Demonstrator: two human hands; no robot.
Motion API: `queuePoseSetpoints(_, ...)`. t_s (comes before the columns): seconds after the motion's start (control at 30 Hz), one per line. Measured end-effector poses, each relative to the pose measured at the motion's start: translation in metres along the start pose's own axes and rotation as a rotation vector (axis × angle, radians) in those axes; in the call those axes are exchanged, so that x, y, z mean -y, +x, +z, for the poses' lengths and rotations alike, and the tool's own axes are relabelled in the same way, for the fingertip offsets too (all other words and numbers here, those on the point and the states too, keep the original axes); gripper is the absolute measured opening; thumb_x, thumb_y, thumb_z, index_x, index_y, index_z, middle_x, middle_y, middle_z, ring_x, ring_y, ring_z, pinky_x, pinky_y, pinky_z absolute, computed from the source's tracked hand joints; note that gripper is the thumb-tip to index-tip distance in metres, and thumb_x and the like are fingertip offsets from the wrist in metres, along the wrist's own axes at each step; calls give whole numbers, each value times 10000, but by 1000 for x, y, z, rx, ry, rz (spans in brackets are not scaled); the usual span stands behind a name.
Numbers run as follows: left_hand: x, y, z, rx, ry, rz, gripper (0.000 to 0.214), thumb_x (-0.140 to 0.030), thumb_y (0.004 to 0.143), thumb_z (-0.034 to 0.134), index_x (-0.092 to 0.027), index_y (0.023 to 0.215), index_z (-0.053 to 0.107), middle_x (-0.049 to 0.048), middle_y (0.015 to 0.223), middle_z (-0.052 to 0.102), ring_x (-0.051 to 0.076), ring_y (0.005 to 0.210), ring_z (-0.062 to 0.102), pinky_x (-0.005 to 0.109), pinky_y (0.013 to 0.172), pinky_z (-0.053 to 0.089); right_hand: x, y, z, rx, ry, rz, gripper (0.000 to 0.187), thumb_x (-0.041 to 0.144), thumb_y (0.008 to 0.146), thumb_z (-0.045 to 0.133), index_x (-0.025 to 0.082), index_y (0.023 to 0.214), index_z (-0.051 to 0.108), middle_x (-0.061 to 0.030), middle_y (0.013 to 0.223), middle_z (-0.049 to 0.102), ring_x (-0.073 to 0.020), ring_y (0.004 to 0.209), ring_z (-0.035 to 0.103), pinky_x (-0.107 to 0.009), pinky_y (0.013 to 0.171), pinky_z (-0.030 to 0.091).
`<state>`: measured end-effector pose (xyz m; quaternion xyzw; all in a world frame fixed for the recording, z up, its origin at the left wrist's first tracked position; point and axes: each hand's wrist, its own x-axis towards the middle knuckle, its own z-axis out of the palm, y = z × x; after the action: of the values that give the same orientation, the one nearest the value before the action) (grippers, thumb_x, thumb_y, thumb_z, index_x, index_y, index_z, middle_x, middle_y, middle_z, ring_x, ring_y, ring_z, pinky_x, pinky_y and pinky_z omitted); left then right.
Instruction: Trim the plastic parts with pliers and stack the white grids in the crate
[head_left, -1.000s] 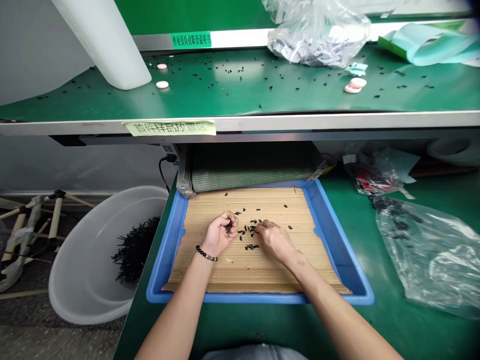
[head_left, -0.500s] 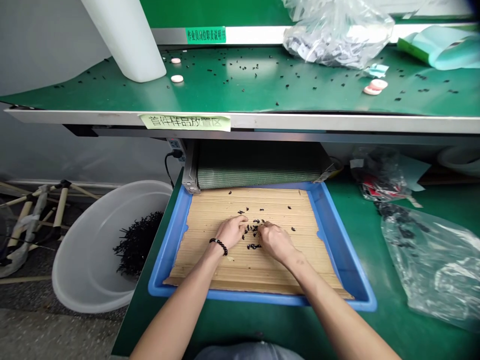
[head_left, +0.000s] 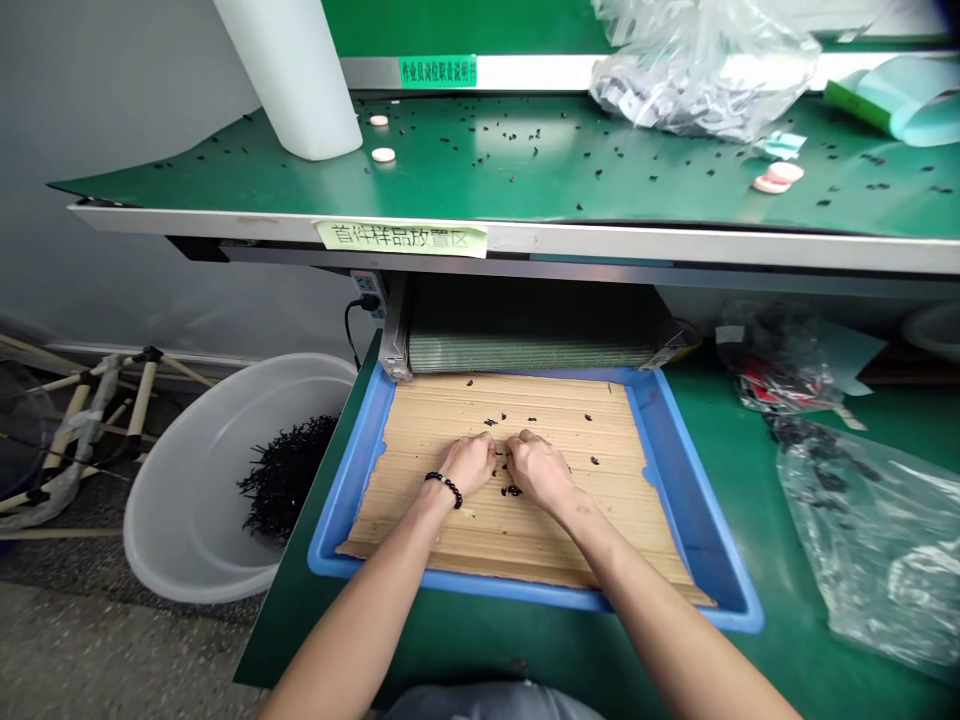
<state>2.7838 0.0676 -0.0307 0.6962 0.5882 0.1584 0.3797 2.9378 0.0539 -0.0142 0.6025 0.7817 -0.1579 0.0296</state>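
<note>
A blue tray (head_left: 341,505) on the green bench holds a sheet of corrugated cardboard (head_left: 540,545) with small black parts (head_left: 513,490) scattered on it. My left hand (head_left: 468,462), with a dark bead bracelet at the wrist, lies knuckles up on the cardboard with its fingers curled over the parts. My right hand (head_left: 538,468) is right beside it, fingertips almost touching, also curled down onto the parts. What each hand has under its fingers is hidden.
A white tub (head_left: 187,470) with black scrap stands on the floor at the left. A conveyor mouth (head_left: 525,335) opens behind the tray. Clear plastic bags (head_left: 870,510) lie at the right. The upper shelf (head_left: 570,170) carries loose black bits, white discs and a bag.
My left hand turned palm down and moved right until it met my right hand over the black parts. The view shifted to the left.
</note>
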Motion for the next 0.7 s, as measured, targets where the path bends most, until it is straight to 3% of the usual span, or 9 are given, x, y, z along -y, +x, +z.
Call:
queuePoseSetpoints(0.13,4,-2,-6,-38,-255,-86,74,-173,692,542,-214,648,498,6,607,515,178,651,515,295,680,392,6,1,1,31,-26,12,273,61,874,402,88,1026,627,-184,1051,604,-237,964,595,-294,800,461)
queuePoseSetpoints(0.23,5,-1,-17,14,-535,-131,54,-205,688,452,-210,638,434,-24,557,422,122,503,388,239,512,309,12,3,3,35,-24,36,274,44,836,443,63,1038,628,-214,1041,602,-249,970,596,-311,818,463)
queuePoseSetpoints(0.33,5,-1,-28,87,-822,-141,77,-219,649,397,-204,719,426,-18,604,457,95,455,344,209,448,251,16,6,7,18,-10,61,259,70,839,463,58,1044,622,-220,1036,603,-261,963,600,-330,811,465)
queuePoseSetpoints(0.5,4,-2,-38,168,-1188,-139,219,-181,569,477,-154,783,519,46,721,567,87,539,462,188,489,342,4,6,6,-37,79,61,175,166,835,526,84,964,612,-176,989,623,-261,890,615,-324,753,461)
queuePoseSetpoints(0.63,0,1,-31,224,-1483,-274,138,-213,754,500,-114,753,596,72,709,605,87,550,507,171,479,373,-7,1,-8,-76,255,34,110,216,871,478,172,902,574,-40,860,647,-151,770,611,-225,693,440)
queuePoseSetpoints(0.7,-3,3,-23,218,-1481,-372,278,-288,870,460,-105,723,609,69,683,605,85,541,519,170,484,401,-5,-2,-19,-109,457,-23,109,252,888,474,189,907,561,-3,823,648,-129,720,598,-209,663,435)
